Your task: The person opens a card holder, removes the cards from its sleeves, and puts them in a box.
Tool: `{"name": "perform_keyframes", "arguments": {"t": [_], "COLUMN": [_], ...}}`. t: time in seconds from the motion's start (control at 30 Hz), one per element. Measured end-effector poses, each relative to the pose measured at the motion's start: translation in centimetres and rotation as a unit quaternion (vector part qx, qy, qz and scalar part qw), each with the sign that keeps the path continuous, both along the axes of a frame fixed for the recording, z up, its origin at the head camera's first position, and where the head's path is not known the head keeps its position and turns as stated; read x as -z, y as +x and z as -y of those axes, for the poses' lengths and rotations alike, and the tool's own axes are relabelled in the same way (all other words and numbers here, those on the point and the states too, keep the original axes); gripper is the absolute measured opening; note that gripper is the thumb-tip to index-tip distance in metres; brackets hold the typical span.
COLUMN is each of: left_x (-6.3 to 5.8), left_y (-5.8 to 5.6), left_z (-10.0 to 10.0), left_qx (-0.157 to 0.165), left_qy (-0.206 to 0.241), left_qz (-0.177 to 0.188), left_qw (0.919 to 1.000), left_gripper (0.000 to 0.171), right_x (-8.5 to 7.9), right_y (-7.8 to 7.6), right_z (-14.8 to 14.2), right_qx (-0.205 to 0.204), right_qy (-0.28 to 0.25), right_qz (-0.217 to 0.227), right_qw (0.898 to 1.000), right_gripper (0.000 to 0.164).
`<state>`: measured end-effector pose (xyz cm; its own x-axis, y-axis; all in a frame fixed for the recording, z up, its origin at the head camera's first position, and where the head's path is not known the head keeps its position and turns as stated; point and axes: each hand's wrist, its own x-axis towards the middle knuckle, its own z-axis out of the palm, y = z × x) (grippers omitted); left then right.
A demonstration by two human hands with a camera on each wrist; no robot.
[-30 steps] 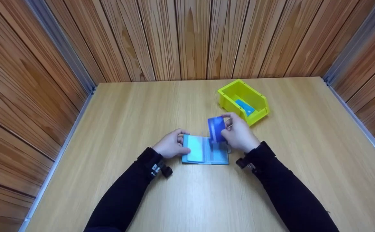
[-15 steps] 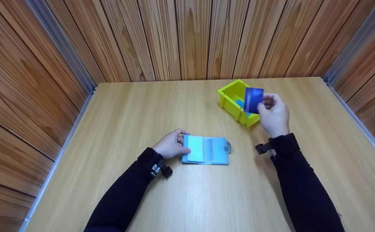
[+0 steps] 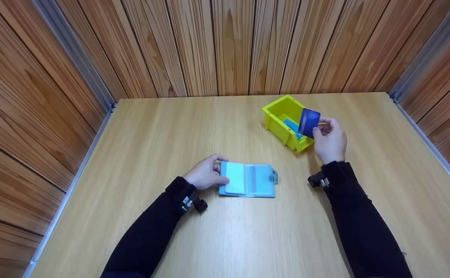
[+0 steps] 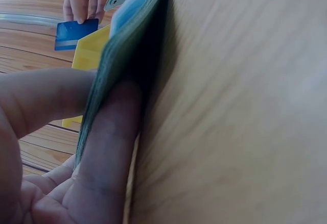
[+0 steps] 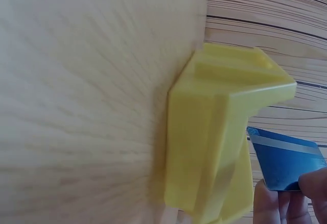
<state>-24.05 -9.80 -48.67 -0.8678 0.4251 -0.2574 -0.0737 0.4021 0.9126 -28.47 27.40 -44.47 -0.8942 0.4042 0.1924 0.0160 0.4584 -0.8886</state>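
The person's right hand held a dark blue card with a paler stripe near one edge; the fingers were closed in a pinch, the thumb on one face and the other fingers behind. The card was tilted and positioned above the right side of a yellow bin, overlapping its opening in the head view. In the right wrist view one corner of the card lay close to the bin's rim; contact between the two could not be determined. A light-blue flat item lay inside the bin, partly hidden by the card. The left hand gripped the left edge of a light-blue wallet, which lay spread open on the worktop, nearer the person than the bin and well apart from it. The left wrist view showed the wallet's edge pinched, with one finger tucked beneath the cover and that edge raised off the surface. A pale leaf covered most of the wallet's left half, and a small fastening tab projected from its right side. Both arms wore black sleeves, with a small dark device at each wrist. Wood-plank panelling stood behind the worktop.
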Motion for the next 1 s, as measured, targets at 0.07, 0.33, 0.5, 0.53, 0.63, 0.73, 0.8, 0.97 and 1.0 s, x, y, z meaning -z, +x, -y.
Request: {"name": "perform_keyframes", "arguments": {"t": [0.07, 0.33, 0.5, 0.53, 0.63, 0.73, 0.8, 0.97, 1.0], "left_x": [0.02, 0.00, 0.01, 0.02, 0.01, 0.01, 0.00, 0.01, 0.01], "left_y": [-0.03, -0.06, -0.10, -0.10, -0.08, -0.10, -0.09, -0.09, -0.09], "left_z": [0.00, 0.06, 0.06, 0.07, 0.08, 0.05, 0.02, -0.02, -0.01], "left_qx": [0.000, -0.005, -0.008, -0.009, -0.010, -0.009, -0.007, -0.002, -0.002], "left_qy": [-0.004, -0.016, -0.011, -0.011, -0.015, -0.012, -0.008, -0.003, -0.004], "left_qz": [-0.001, 0.003, 0.011, 0.012, 0.011, 0.010, 0.010, 0.006, 0.005], "left_qw": [1.0000, 0.9999, 0.9998, 0.9998, 0.9998, 0.9998, 0.9999, 1.0000, 1.0000], "left_gripper": [0.065, 0.066, 0.066, 0.066, 0.066, 0.067, 0.068, 0.069, 0.069], "right_x": [0.27, 0.91, 1.02, 1.05, 1.10, 1.12, 1.12, 1.03, 1.02], "right_y": [-0.05, -0.15, -0.19, -0.21, -0.25, -0.27, -0.22, -0.12, -0.11], "right_z": [0.11, 0.42, 0.59, 0.60, 0.58, 0.52, 0.53, 0.70, 0.75], "right_qx": [-0.003, -0.024, -0.039, -0.042, -0.047, -0.051, -0.052, -0.058, -0.059], "right_qy": [0.005, 0.003, 0.009, 0.016, 0.033, 0.041, 0.035, 0.020, 0.018], "right_qz": [-0.001, 0.025, 0.033, 0.031, 0.020, 0.011, 0.013, 0.016, 0.016], "right_qw": [1.000, 0.999, 0.999, 0.999, 0.998, 0.998, 0.998, 0.998, 0.998], "right_gripper": [0.027, 0.030, 0.032, 0.033, 0.035, 0.037, 0.039, 0.042, 0.043]}}
